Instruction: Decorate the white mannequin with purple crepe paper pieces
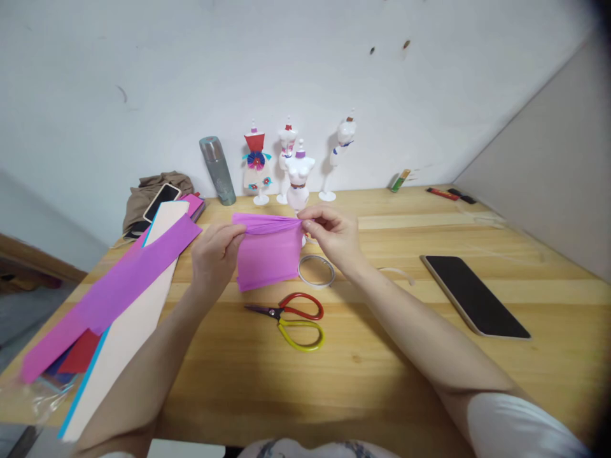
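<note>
A piece of purple crepe paper hangs between my two hands, its upper edge gathered into folds. My left hand pinches the left end of those folds. At the right end, my right hand grips the same edge between thumb and fingers. Just below the paper lies a pair of scissors with one red and one yellow handle, the blades pointing left. A roll of tape sits on the table beside the paper, under my right hand. Behind the hands stands a small white dress form with a purple neck.
Long crepe paper strips and a white sheet cover the table's left side. A flask, a decorated dress form and two more stand along the wall. A tablet lies at right, a glue stick at back.
</note>
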`<action>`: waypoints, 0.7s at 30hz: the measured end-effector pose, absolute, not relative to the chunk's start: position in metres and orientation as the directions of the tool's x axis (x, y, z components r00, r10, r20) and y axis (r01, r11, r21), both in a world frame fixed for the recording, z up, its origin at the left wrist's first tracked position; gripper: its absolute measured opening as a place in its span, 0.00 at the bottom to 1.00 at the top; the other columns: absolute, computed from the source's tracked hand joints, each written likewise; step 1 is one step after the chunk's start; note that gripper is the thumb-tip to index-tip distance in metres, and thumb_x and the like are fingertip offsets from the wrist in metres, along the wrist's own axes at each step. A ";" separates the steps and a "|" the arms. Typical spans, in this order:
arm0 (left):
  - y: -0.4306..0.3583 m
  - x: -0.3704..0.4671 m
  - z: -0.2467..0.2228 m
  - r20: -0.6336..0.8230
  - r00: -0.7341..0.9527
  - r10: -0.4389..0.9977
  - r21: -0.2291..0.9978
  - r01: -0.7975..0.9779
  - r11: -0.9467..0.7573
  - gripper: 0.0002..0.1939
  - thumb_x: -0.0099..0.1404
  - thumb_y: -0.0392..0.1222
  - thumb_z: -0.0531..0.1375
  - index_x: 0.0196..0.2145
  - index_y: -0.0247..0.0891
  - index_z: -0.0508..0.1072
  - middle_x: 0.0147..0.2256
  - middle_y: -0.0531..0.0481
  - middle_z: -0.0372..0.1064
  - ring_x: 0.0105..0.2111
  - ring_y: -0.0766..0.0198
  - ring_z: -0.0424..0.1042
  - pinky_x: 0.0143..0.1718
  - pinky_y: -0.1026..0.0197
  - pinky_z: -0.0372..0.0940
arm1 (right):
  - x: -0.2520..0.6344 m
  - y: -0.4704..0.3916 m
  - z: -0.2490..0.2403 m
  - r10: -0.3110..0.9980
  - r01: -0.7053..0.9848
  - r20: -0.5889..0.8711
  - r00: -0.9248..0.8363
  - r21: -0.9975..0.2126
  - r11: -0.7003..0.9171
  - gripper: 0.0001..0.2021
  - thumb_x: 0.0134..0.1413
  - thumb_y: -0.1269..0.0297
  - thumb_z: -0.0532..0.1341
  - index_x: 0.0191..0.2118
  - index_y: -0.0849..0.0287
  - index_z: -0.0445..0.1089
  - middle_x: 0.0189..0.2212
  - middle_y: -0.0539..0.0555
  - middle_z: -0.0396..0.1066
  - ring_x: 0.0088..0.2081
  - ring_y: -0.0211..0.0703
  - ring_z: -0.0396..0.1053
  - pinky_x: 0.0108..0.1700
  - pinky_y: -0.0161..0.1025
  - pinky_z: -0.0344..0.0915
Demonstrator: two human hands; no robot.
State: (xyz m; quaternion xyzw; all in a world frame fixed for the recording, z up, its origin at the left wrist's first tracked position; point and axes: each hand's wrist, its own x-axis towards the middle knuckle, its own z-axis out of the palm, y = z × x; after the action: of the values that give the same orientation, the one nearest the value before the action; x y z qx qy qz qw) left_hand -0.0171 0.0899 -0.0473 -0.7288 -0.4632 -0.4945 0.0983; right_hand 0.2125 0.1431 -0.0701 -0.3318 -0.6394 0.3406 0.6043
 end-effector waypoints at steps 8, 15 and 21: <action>0.091 -0.019 -0.049 0.798 0.065 0.599 0.308 0.810 -0.498 0.08 0.65 0.37 0.60 0.29 0.41 0.76 0.29 0.51 0.77 0.32 0.61 0.74 0.36 0.60 0.66 | 0.213 0.144 -0.070 0.836 0.006 0.547 -0.039 -0.837 0.547 0.03 0.49 0.65 0.64 0.30 0.54 0.76 0.29 0.51 0.74 0.31 0.41 0.70 0.33 0.40 0.66; 0.088 -0.016 -0.044 0.734 -0.019 0.679 0.428 0.789 -0.441 0.06 0.62 0.38 0.60 0.27 0.40 0.74 0.27 0.51 0.71 0.30 0.62 0.70 0.35 0.61 0.66 | 0.213 0.145 -0.072 0.837 0.003 0.546 -0.039 -0.838 0.546 0.03 0.50 0.65 0.64 0.31 0.54 0.76 0.30 0.51 0.75 0.31 0.41 0.70 0.34 0.41 0.66; 0.089 -0.015 -0.045 0.562 -0.175 0.809 0.705 0.612 -0.358 0.02 0.55 0.39 0.63 0.26 0.42 0.76 0.24 0.55 0.74 0.24 0.65 0.72 0.29 0.64 0.67 | 0.213 0.146 -0.074 0.824 -0.023 0.566 -0.033 -0.825 0.565 0.03 0.49 0.66 0.64 0.30 0.54 0.77 0.29 0.51 0.75 0.30 0.41 0.70 0.34 0.41 0.65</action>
State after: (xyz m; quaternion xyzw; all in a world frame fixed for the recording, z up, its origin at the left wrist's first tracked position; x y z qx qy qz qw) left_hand -0.0146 0.0890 -0.0449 -0.6356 -0.5590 -0.5243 -0.0936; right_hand 0.2125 0.1459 -0.0735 -0.3167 -0.6319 0.3421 0.6191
